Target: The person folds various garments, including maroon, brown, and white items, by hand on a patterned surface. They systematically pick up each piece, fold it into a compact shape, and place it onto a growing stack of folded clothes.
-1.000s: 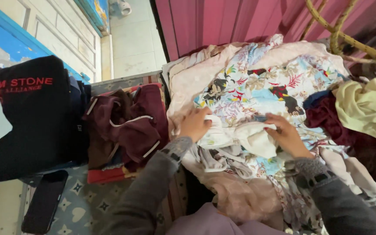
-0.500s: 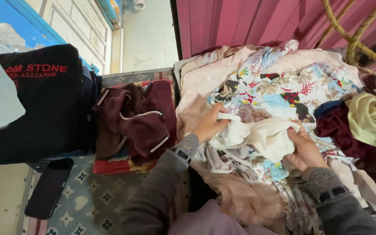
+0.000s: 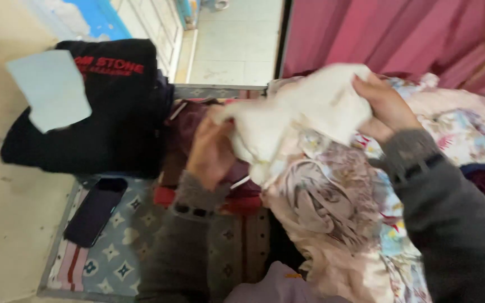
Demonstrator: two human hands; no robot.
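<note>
Both my hands hold a white cloth garment (image 3: 298,115) lifted above a heap of clothes. My left hand (image 3: 211,148) grips its lower left end, over a folded maroon garment (image 3: 183,134). My right hand (image 3: 385,104) grips its upper right end, above a floral printed fabric (image 3: 478,134). The white garment is blurred by motion and hangs stretched between the two hands. Below it lies a crumpled beige and pink cloth (image 3: 321,207). Grey sleeves cover both forearms.
A black garment with red lettering (image 3: 102,112) lies at the left with a pale blue paper (image 3: 51,87) on it. A dark phone (image 3: 94,210) rests on a patterned mat (image 3: 113,258). Pink curtain (image 3: 377,33) hangs behind the pile.
The white garment was lying on the pile between my hands; now both hands have lifted it up and to the left, spread between them. The view has shifted closer.
</note>
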